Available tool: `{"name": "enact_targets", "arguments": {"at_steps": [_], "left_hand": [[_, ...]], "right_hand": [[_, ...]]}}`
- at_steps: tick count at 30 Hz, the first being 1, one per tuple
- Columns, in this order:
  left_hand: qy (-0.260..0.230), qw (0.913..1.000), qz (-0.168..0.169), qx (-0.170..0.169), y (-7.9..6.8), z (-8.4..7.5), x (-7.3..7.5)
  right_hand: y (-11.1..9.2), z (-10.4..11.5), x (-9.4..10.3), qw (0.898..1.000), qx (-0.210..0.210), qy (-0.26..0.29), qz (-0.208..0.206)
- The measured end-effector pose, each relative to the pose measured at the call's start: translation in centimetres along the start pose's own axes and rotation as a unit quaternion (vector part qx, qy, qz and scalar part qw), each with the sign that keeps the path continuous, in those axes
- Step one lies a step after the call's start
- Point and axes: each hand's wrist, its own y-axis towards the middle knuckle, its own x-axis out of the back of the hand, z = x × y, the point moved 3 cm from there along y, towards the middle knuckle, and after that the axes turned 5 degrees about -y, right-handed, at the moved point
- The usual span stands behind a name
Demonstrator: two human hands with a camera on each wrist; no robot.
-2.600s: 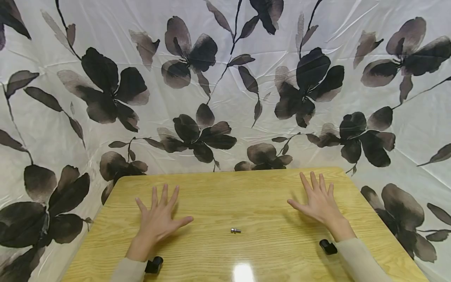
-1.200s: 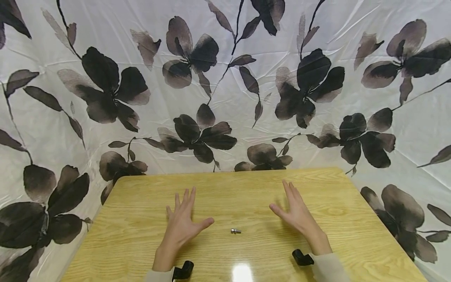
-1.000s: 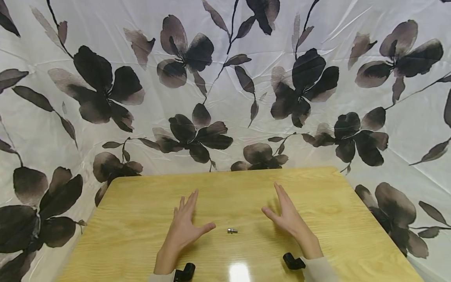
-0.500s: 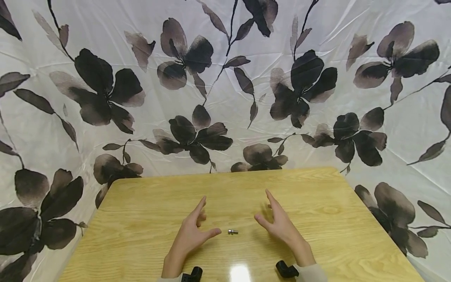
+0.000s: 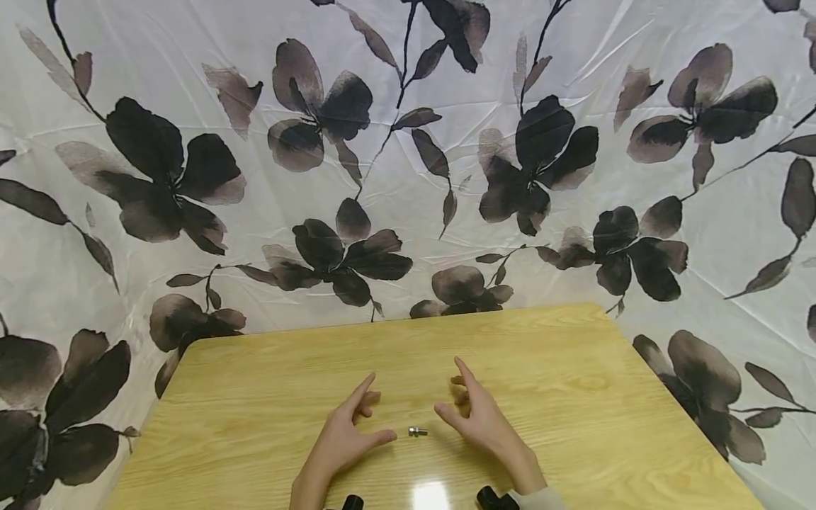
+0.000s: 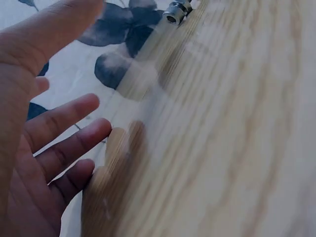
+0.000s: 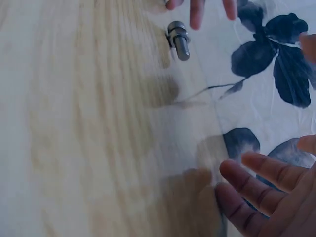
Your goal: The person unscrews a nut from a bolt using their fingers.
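Observation:
A small silver socket-head bolt (image 5: 417, 431) with a nut on its shank lies on its side on the wooden table, between the two hands. Its head points left, where my left hand (image 5: 344, 435) hovers with thumb stretched toward it and fingers loosely bent. On the other side my right hand (image 5: 481, 418) is held the same way, thumb and forefinger apart. Neither hand touches the bolt. The left wrist view shows the round head of the bolt (image 6: 173, 15) with its socket; the right wrist view shows the plain end of the bolt (image 7: 180, 42) and the nut.
The light wood table (image 5: 255, 368) has rounded far corners. Behind and beside it hangs a white cloth (image 5: 395, 177) printed with dark flowers. A black wrist camera (image 5: 496, 498) sits at the right wrist, another (image 5: 353, 503) at the left.
Both hands have come inward from wide apart with spread fingers to either side of the bolt, fingers now more bent. The bolt stays put on the table; the head view has shifted slightly.

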Motion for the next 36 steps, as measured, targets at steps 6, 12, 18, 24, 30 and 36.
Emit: {"name": "enact_targets", "arguments": {"at_steps": [6,12,18,24,30,36], "left_hand": [[0.04,0.9984,0.013,-0.039,0.0,-0.8,0.1],[0.084,0.992,0.035,-0.087,0.5,-1.7,-0.9],[0.116,0.9874,0.032,-0.102,0.4,-2.2,-1.5],[0.119,0.9882,0.043,-0.086,0.1,-2.0,-2.2],[0.124,0.9871,0.045,-0.091,-0.3,-2.2,-2.7],[0.126,0.9882,0.04,-0.077,-0.6,-1.8,-3.2]], "right_hand": [[0.3,0.5,-0.2,1.0,0.017,-0.001,0.014],[0.3,0.7,0.0,0.999,0.023,0.005,0.035],[0.3,1.1,-0.4,0.997,0.05,0.011,0.063],[0.2,1.6,-1.3,0.991,0.073,-0.03,0.104],[-0.4,1.4,-2.0,0.991,0.068,-0.056,0.099],[-0.9,1.4,-2.7,0.993,0.06,-0.054,0.089]]}}
